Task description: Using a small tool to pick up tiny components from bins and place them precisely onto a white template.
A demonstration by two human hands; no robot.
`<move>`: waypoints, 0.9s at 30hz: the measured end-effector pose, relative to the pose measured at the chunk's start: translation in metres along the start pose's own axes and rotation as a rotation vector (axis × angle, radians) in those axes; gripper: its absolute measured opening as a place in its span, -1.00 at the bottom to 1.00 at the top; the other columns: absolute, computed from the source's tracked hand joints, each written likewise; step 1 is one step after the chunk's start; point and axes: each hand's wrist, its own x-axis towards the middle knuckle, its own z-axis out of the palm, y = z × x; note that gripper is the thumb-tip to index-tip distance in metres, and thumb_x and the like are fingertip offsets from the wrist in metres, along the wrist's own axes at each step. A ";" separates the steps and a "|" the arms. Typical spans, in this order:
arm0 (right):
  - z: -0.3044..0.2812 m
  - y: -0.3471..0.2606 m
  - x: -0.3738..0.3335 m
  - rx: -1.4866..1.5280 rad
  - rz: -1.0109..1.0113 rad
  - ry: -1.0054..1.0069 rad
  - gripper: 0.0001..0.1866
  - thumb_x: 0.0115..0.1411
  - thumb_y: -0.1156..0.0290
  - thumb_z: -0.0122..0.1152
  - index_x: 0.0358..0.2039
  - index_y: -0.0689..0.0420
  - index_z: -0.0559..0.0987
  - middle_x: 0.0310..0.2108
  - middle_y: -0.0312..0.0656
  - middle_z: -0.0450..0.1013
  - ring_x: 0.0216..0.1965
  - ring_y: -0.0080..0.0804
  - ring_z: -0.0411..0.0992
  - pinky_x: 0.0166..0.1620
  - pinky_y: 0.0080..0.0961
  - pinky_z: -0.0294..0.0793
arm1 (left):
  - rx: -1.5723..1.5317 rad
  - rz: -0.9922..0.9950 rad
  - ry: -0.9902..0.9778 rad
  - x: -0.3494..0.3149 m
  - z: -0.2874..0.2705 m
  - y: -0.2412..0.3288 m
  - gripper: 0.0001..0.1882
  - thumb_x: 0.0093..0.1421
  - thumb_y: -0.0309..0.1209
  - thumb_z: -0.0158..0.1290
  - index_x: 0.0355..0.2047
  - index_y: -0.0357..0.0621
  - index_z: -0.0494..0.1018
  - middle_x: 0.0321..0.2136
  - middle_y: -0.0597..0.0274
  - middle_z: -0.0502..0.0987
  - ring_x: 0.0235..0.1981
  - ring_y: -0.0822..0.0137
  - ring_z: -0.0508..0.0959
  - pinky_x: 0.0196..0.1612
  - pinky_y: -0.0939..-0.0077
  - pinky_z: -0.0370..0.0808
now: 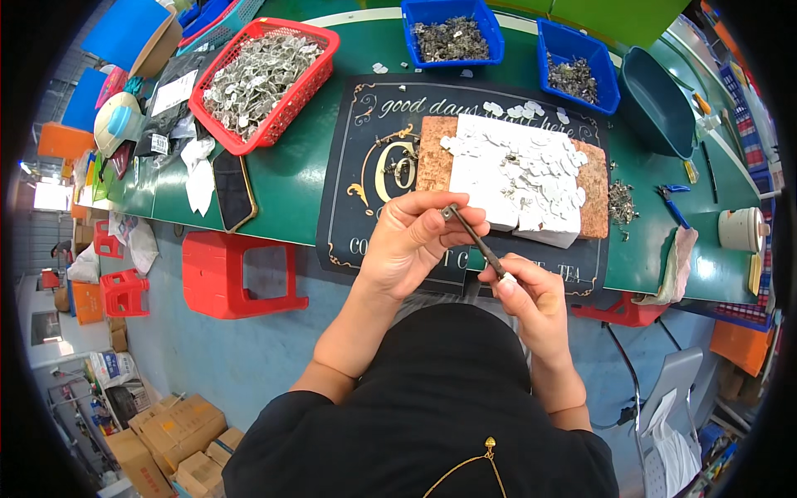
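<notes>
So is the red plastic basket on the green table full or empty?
Full: the red plastic basket is heaped near its rim with small pale grey pieces.

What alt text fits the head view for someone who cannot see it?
Both hands work a thin metal tool over a green table: left hand pinches a small piece at its tip, right hand grips its lower end. Behind lie white pieces and a red basket.

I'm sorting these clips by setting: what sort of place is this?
Probably a small workshop for hand assembly: a green workbench with a red basket and blue bins of small parts, and stacked cardboard boxes on the floor.
</notes>
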 end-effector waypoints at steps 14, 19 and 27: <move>0.001 -0.001 0.000 0.105 0.060 -0.010 -0.76 0.13 0.44 0.06 -0.29 0.39 0.48 -0.50 -0.30 0.29 -0.59 -0.77 0.10 -0.59 -0.83 -0.04 | -0.006 -0.038 0.020 0.000 0.003 0.006 -0.65 0.14 -0.37 0.05 -0.11 -0.33 0.41 -0.23 -0.12 0.51 -0.18 0.10 0.53 -0.10 0.28 0.49; 0.001 -0.001 0.000 0.056 0.023 -0.015 -0.78 0.13 0.45 0.06 -0.31 0.37 0.49 -0.51 -0.32 0.29 -0.59 -0.77 0.09 -0.59 -0.82 -0.04 | 0.016 -0.028 0.030 -0.002 0.004 0.006 -0.67 0.15 -0.39 0.05 -0.12 -0.35 0.41 -0.23 -0.14 0.51 -0.19 0.09 0.54 -0.10 0.25 0.49; -0.001 -0.001 0.000 -0.131 -0.058 -0.023 -0.81 0.12 0.47 0.06 -0.34 0.35 0.50 -0.51 -0.33 0.31 -0.57 -0.73 0.16 -0.55 -0.78 0.05 | -0.022 -0.032 0.026 -0.002 0.002 0.001 -0.71 0.14 -0.40 0.06 -0.16 -0.33 0.43 -0.27 -0.09 0.52 -0.22 0.11 0.55 -0.13 0.28 0.51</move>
